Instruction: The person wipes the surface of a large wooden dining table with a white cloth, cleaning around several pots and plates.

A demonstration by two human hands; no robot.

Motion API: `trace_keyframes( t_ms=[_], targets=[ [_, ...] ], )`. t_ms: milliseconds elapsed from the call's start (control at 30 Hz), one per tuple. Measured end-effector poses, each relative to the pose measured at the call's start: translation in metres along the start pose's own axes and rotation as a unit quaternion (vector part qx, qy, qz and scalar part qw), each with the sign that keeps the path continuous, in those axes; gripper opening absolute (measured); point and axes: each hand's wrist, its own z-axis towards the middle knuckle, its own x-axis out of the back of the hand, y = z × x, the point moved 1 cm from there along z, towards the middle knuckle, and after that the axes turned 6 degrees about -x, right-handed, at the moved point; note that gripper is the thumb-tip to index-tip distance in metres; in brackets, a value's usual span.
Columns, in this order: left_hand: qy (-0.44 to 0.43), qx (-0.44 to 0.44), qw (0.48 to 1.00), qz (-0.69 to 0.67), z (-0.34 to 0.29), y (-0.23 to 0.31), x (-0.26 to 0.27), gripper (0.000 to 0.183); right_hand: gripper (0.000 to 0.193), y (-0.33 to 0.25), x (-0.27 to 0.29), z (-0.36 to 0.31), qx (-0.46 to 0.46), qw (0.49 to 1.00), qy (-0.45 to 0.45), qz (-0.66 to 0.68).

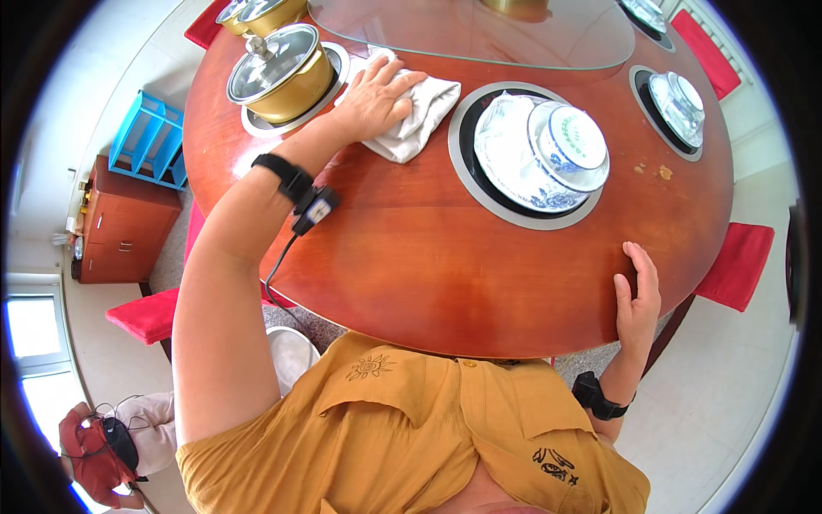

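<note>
My left hand (pixel 375 101) lies flat with spread fingers on a folded white cloth (pixel 430 111), pressing it to the reddish-brown round table (pixel 385 257). Just left of the cloth stands a gold pot (pixel 295 96) with a glass lid, set on a round silver-rimmed plate. To the right of the cloth, blue-and-white dishes (pixel 539 158) in clear wrap sit stacked on a black disc with a silver ring. My right hand (pixel 639 301) rests by the table's near right edge, fingers apart and holding nothing.
A glass turntable (pixel 479 43) covers the table's middle. More wrapped dishes (pixel 678 107) stand at the right, gold pots (pixel 270 13) at the far left. Red chairs (pixel 738 265) surround the table. A white bin (pixel 291 355) stands below. Another person (pixel 98 454) is at lower left.
</note>
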Motion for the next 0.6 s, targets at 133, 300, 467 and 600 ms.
trace_keyframes(
  t_ms=[133, 300, 467, 600],
  targets=[
    [-0.003, 0.006, 0.999, 0.047, 0.028, -0.024, -0.024, 0.052, 0.036, 0.000, -0.001, -0.001, -0.006, 1.000, 0.003, 0.015],
    [0.031, 0.052, 0.997, 0.045, 0.023, 0.001, -0.013, 0.050, 0.036, 0.000, 0.000, -0.002, 0.004, 1.000, 0.012, 0.004],
    [-0.026, 0.028, 0.999, -0.025, 0.003, 0.032, 0.022, 0.048, 0.036, -0.002, 0.000, -0.003, 0.010, 1.000, 0.023, 0.011],
    [-0.115, -0.099, 0.971, -0.185, -0.013, 0.034, 0.060, 0.055, 0.035, -0.001, 0.000, -0.005, 0.004, 0.999, 0.033, 0.034]
  ],
)
